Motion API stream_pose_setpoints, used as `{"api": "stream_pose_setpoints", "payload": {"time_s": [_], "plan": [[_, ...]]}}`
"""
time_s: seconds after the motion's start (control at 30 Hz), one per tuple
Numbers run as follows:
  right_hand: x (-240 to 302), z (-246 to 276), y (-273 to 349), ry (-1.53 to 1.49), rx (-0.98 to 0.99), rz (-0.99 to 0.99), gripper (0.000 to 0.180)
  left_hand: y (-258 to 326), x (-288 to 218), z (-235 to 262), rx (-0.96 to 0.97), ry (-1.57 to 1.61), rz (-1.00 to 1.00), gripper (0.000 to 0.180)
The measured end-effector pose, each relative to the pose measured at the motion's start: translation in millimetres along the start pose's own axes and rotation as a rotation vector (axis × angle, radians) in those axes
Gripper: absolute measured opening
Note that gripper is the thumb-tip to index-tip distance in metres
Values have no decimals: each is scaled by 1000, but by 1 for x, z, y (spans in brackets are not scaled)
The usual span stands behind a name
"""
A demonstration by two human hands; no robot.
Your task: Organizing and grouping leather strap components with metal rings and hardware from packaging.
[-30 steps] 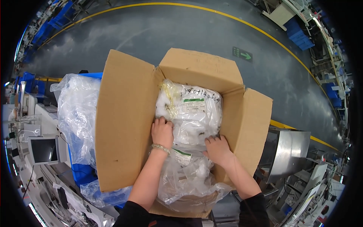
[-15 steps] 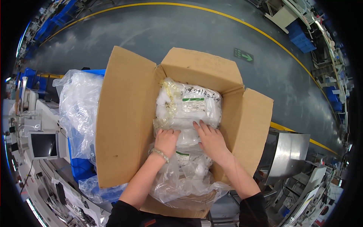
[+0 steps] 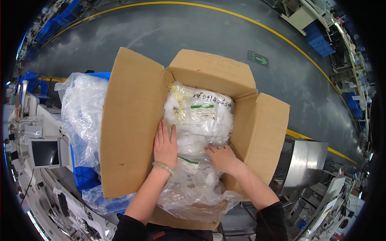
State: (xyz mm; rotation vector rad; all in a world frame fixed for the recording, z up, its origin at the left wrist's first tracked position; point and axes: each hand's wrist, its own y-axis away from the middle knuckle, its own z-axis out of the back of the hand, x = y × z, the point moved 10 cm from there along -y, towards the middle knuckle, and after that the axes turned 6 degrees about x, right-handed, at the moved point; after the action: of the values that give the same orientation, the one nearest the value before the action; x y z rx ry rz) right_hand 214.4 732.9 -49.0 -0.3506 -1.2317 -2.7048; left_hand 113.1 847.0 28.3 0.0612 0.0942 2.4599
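Observation:
An open cardboard box (image 3: 132, 132) stands in front of me with its flaps raised. Inside, toward its far end, lies a clear plastic bag (image 3: 209, 125) packed with white material, bearing a white and green label and handwriting. My left hand (image 3: 165, 146) is open, fingers stretched along the left side of the bag beside the box wall. On the right, my right hand (image 3: 223, 158) has bent fingers closing on the plastic at the near end of that bag. Nearer to me, another labelled bag (image 3: 189, 165) lies partly under loose clear film (image 3: 189, 199).
Left of the box, a blue bin (image 3: 82, 178) holds more clear plastic bags (image 3: 84, 116). A monitor (image 3: 45, 153) stands farther left. To the right is a shiny metal cabinet (image 3: 303, 168). Beyond the box, grey floor (image 3: 181, 28) carries a yellow line and a green arrow sign.
My left hand has moved left and straightened its fingers along the bag's side. My right hand has drawn slightly nearer, and its fingers have bent onto the plastic.

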Motion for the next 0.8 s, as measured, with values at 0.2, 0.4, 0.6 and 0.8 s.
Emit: {"api": "stream_pose_setpoints", "payload": {"time_s": [0.2,0.4,0.6,0.8], "plan": [[5,10,3,-35,-59,8,45,-9,8,-41,354,263,3,49],[-3,67,-8,-480,-142,-58,26,-7,-6,-2,84,615,-143,30],[11,154,-23,-672,-735,39,27,4,-32,12,6,630,-414,25],[25,129,-75,-257,-471,237,34,10,-41,8,176,557,-458,39]]}}
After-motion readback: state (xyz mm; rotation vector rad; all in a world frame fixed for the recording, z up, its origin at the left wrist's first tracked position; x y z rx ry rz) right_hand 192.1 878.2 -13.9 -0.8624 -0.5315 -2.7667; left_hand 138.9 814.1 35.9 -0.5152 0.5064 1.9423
